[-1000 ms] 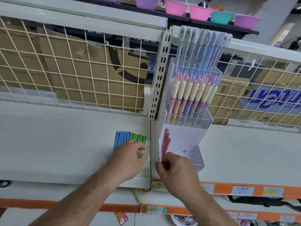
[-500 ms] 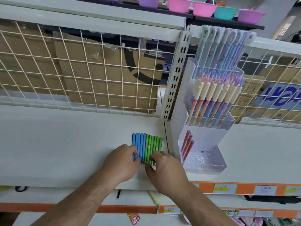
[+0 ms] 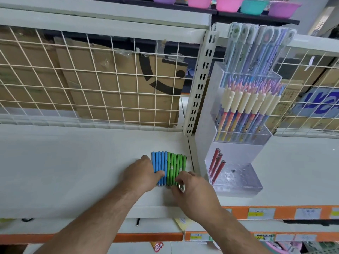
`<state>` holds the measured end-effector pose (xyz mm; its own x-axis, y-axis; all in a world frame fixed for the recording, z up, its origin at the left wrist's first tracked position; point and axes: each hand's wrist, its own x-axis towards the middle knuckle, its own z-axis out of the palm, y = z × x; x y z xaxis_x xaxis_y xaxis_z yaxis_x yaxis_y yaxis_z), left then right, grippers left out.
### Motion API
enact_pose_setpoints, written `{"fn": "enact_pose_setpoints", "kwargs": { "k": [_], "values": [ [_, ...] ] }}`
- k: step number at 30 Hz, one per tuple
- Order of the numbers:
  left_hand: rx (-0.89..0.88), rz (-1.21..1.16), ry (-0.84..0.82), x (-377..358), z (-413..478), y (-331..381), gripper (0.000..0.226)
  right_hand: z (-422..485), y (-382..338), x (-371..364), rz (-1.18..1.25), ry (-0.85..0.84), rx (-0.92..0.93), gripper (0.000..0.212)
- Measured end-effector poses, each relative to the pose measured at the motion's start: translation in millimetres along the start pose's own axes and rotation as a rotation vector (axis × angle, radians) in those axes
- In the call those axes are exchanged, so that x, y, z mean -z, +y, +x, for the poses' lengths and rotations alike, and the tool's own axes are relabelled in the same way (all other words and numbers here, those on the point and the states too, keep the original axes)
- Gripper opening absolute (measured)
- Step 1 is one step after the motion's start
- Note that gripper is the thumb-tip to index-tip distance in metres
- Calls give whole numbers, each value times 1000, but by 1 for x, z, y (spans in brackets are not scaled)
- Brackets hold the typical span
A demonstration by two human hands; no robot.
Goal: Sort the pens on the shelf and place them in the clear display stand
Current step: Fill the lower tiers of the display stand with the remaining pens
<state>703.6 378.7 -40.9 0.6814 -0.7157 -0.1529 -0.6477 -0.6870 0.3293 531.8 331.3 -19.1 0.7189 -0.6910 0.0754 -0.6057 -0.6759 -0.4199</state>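
Pens (image 3: 169,162) near shelf (image 3: 73,171) edge touch left hand (image 3: 141,176) and right hand (image 3: 194,191).

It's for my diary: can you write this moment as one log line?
stage: sorting | left hand: rests on blue pens | right hand: pinches green pens | red pens: in clear display stand
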Motion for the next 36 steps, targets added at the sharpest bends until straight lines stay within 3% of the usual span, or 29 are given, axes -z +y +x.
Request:
{"fn": "enact_pose_setpoints", "kwargs": {
  "k": [5, 12, 26, 29, 33, 36],
  "values": [
    [54, -82, -38, 3, 6, -2, 28, 2, 2, 2, 6, -18, 62, 23],
    [98, -68, -20, 2, 5, -1, 24, 3, 5, 1, 11, -33, 123, 21],
    [150, 239, -172, 7, -6, 4, 8, -5, 7, 1, 6, -71, 147, 22],
    [106, 52, -122, 9, -11, -6, 18, -4, 6, 0, 44, -74, 123, 23],
    [55, -629, -222, 17, -22, -10, 22, -2, 1, 0, 133, -72, 46, 23],
    [8, -919, -299, 30, -33, -7, 16, 2, -9, 3, 311, -19, -31, 23]
  ]
}}
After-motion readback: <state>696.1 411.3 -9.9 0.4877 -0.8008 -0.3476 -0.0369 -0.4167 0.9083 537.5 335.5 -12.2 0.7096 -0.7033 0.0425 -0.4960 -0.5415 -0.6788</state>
